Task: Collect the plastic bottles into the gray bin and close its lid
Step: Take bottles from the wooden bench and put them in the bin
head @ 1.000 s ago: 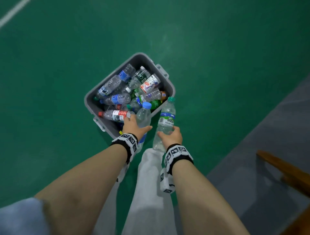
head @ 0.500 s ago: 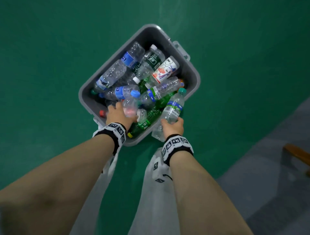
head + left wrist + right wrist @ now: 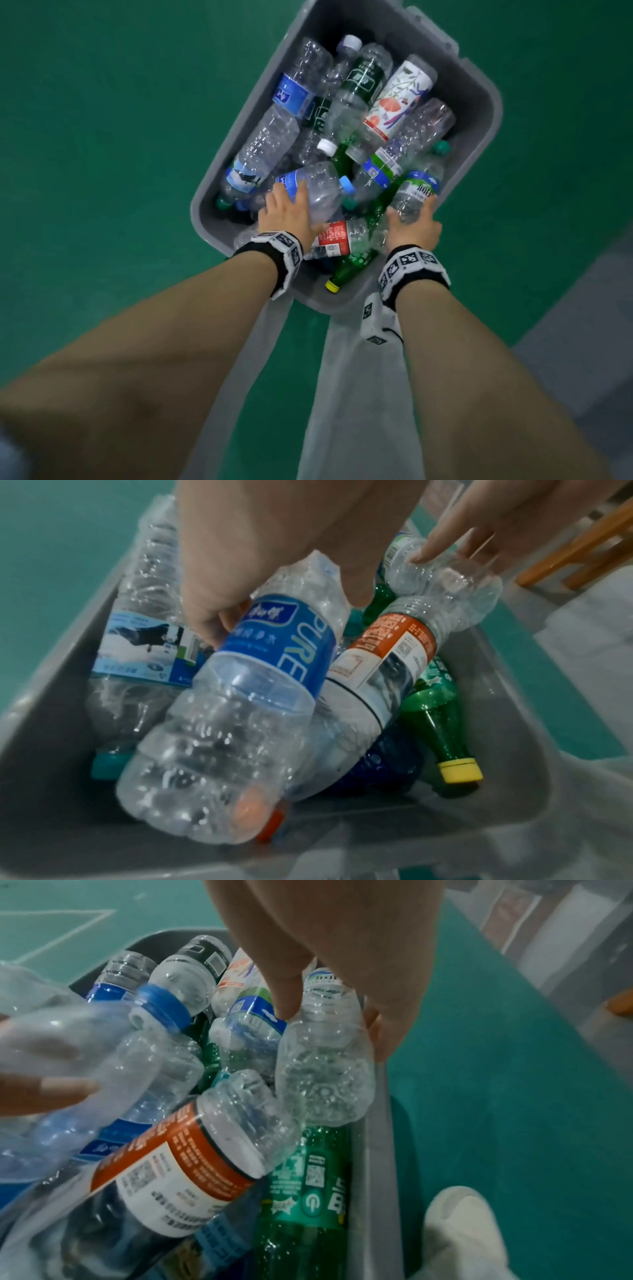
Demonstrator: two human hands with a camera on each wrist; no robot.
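The left hand (image 3: 287, 212) is gripping a blue-labelled bottle (image 3: 315, 192) and the right hand (image 3: 416, 226) a green-labelled bottle (image 3: 419, 190), both lowering onto the pile at the gray bin's (image 3: 479, 89) six o'clock end, so letting go should come next, then finding the unseen lid.

Bottles (image 3: 346, 137) crowd the gray bin (image 3: 486, 102) nearly to its rim; open green floor (image 3: 102, 137) lies all around it

"PURE" on blue-labelled bottle (image 3: 274, 653)
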